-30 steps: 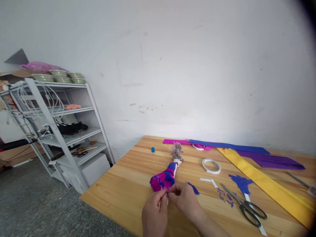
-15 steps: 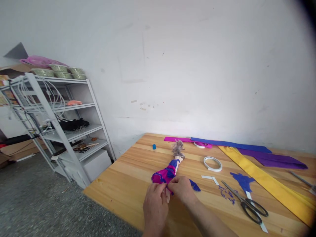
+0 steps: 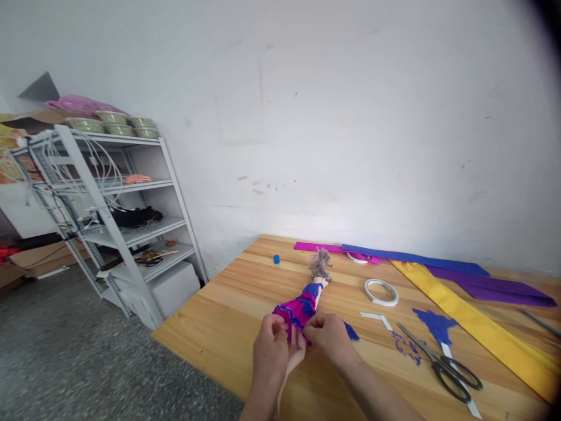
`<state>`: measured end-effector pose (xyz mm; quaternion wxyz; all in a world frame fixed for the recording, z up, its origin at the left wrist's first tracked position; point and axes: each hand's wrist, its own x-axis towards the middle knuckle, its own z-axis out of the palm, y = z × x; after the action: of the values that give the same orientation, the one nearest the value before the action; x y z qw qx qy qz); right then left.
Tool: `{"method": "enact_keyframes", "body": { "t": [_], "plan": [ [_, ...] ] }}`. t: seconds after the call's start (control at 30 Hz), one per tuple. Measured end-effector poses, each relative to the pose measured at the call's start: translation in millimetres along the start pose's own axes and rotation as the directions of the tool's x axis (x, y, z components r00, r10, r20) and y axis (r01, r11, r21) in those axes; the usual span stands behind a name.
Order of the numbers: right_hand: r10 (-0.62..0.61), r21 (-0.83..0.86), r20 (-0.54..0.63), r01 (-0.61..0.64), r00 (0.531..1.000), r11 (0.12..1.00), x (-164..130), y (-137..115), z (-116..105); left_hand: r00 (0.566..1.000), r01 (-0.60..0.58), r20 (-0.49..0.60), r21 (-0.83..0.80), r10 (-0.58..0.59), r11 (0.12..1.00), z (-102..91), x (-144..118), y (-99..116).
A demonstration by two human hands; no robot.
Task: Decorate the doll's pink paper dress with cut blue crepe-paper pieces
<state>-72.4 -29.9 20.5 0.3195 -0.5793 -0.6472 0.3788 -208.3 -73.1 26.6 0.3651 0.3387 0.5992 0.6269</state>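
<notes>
A doll with long grey hair [image 3: 321,264] lies on the wooden table, its head toward the wall. It wears a blue and magenta ruffled dress [image 3: 296,309]. At the left side of the skirt's hem, my left hand [image 3: 270,346] is closed, thumb and fingers pinching the edge. My right hand [image 3: 329,337] pinches the hem on the other side. The doll's bare legs [image 3: 297,345] show between my hands. Just beyond my right hand lies a pleated blue piece [image 3: 351,331], partly hidden by it.
Scissors [image 3: 440,356] lie open at the right beside blue scraps [image 3: 435,325]. A white tape roll [image 3: 381,292], a blue cap [image 3: 276,259], a yellow strip [image 3: 473,327] and a purple strip [image 3: 504,289] are on the table [image 3: 219,316]. A metal shelf [image 3: 179,204] stands left.
My hands have moved apart along the hem, the left one shifting left, so more of the doll's legs shows between them. The whole view has shifted slightly.
</notes>
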Motion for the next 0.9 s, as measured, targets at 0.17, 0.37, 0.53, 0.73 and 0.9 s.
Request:
{"method": "enact_keyframes", "body": {
  "t": [0.17,0.37,0.53,0.73,0.9],
  "plan": [
    [-0.07,-0.056,-0.028,0.069,0.997,0.996,-8,-2,-7,0.994,0.031,0.102,0.058,-0.037,0.998,8.9,-9,21],
    [-0.109,-0.065,-0.036,0.106,0.993,0.992,-12,4,-10,0.927,0.299,0.275,-0.127,-0.256,0.946,26.0,-16,27],
    [-0.144,-0.035,-0.021,0.144,0.989,0.989,-15,7,-12,0.917,0.354,0.269,-0.206,-0.295,0.912,29.0,-11,10],
    [-0.194,-0.094,-0.076,0.186,0.978,0.978,-24,1,-21,0.926,0.338,0.261,-0.253,-0.272,0.907,28.3,-5,0],
    [-0.153,-0.22,-0.051,0.139,0.987,0.966,-23,-5,-21,0.939,0.275,0.255,-0.147,-0.232,0.95,27.9,-7,9]
  ]
}}
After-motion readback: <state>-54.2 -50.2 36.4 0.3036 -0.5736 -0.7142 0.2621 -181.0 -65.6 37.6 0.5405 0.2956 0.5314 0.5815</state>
